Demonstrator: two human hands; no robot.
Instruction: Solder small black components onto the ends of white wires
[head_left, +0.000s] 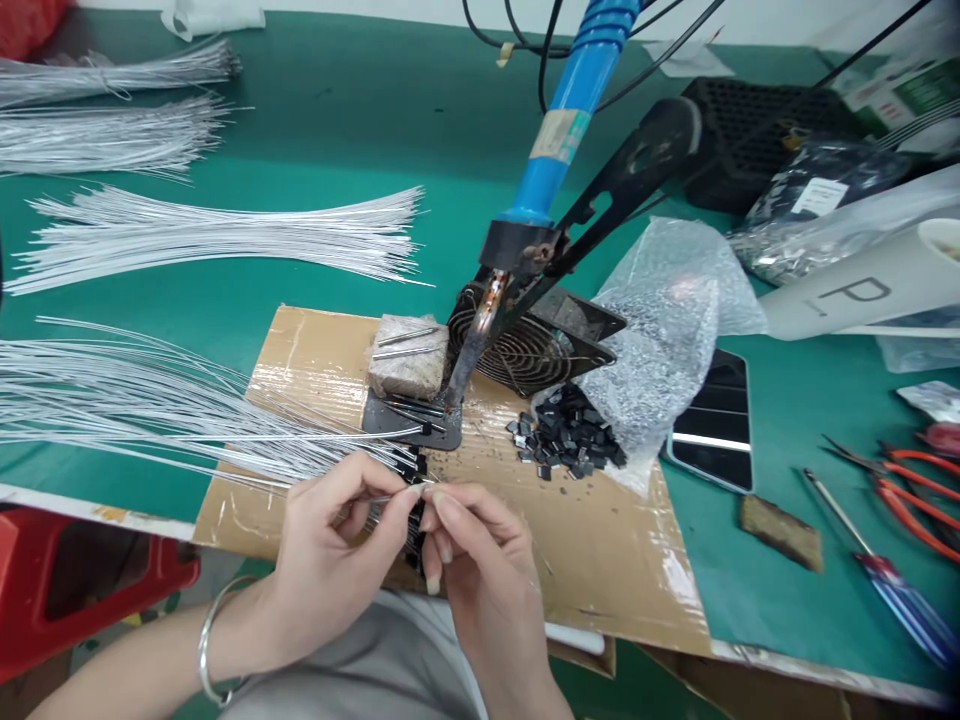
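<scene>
Small black pieces (574, 435) are heaped at the near mouth of a clear plastic bag (667, 280), right of the hands; dark contents are shown through a labelled bag (859, 168) at the far right. A thin wire (386, 497) is pinched, fingers nearly shut, by the left hand (341, 565); its right end is gripped between thumb and fingertips of the right hand (484, 565). Whether a piece is also held there cannot be told. The wire is held just near of a wire bundle (300, 420).
</scene>
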